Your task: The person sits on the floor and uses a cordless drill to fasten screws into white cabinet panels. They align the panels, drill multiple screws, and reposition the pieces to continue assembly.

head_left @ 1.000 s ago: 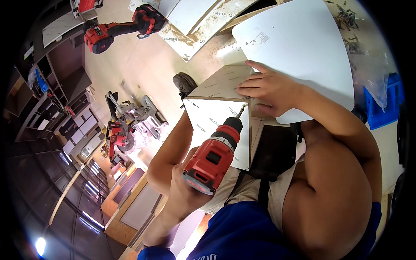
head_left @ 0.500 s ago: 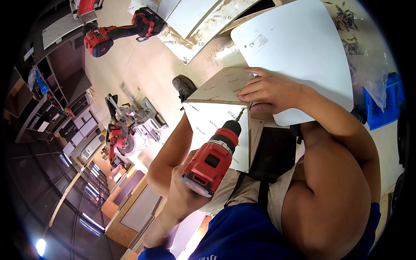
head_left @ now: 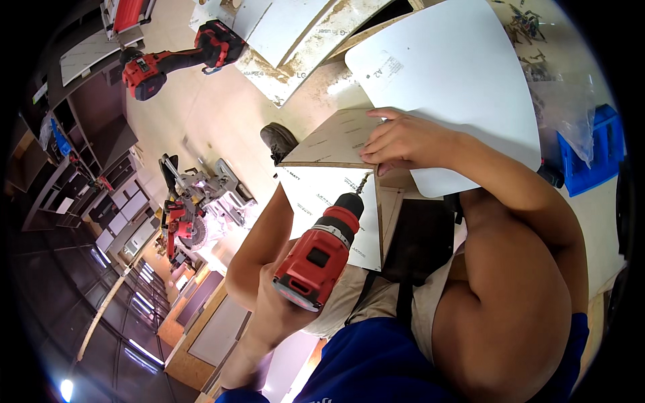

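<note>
My left hand (head_left: 281, 295) is wrapped around the grip of a red and black cordless drill (head_left: 314, 262). Its drill bit (head_left: 363, 183) points away from me, close to the upper right corner of a white board (head_left: 306, 191). Whether the tip touches the board I cannot tell. A second, beige-looking board (head_left: 329, 142) meets the first along its top edge. My right hand (head_left: 410, 142) grips that joint at its right end, fingers over the beige board and thumb at the corner below. The boards stand between my legs.
A large white rounded panel (head_left: 443, 87) lies beyond my right hand. Another red cordless tool (head_left: 181, 60) is on the floor at upper left, beside stacked panels (head_left: 282, 74). A mitre saw (head_left: 195, 201) stands left. Scattered screws (head_left: 524, 27) and a blue crate (head_left: 591, 151) are at right.
The whole view has shifted slightly, so most things appear a little further left. Both hands keep their holds, and the drill stays at nearly the same spot by the boards' corner.
</note>
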`<state>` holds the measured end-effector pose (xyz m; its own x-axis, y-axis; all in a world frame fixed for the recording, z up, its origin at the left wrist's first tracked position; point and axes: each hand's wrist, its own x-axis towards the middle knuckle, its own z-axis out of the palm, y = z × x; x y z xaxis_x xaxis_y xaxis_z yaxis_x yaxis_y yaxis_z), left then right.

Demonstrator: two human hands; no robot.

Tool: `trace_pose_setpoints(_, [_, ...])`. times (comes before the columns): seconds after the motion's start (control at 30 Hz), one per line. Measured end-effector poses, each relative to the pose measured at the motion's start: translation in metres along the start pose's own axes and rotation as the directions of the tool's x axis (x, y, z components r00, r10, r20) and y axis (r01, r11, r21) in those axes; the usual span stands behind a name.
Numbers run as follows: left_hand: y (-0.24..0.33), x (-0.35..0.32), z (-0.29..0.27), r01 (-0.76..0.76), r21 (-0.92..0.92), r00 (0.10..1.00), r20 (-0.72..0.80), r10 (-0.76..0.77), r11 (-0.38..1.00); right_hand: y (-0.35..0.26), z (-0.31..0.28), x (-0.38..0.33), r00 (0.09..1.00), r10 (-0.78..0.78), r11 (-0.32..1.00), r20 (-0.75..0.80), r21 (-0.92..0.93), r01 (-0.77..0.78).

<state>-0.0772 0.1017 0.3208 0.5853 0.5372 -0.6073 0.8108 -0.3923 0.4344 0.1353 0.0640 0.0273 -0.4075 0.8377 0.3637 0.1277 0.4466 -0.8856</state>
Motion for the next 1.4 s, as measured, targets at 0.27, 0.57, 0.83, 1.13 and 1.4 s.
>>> trace_pose_setpoints(0.27, [0.002, 0.004, -0.002, 0.043, -0.002, 0.998, 0.043, -0.043, 0.999, 0.004, 0.005, 0.0, 1.0, 0.015, 0.999, -0.016, 0.052, -0.015])
trace_pose_setpoints(0.57, [0.006, 0.005, -0.001, 0.079, -0.111, 0.997, 0.002, -0.08, 0.991, -0.001, -0.003, 0.003, 0.998, 0.053, 0.994, 0.044, 0.091, -0.057])
trace_pose_setpoints(0.83, [0.002, 0.009, -0.002, 0.048, -0.122, 0.999, 0.029, -0.045, 0.991, 0.001, 0.0, 0.002, 0.998, 0.058, 0.995, 0.02, 0.084, -0.059])
trace_pose_setpoints(1.13, [0.01, 0.01, -0.005, 0.003, 0.069, 1.0, -0.014, -0.002, 0.998, 0.002, 0.001, 0.001, 0.999, 0.053, 0.994, 0.014, 0.098, -0.054])
trace_pose_setpoints(1.4, [0.01, 0.012, -0.004, 0.102, -0.102, 0.994, -0.031, -0.106, 0.99, 0.004, 0.007, -0.006, 0.999, -0.002, 1.0, -0.05, -0.023, 0.001])
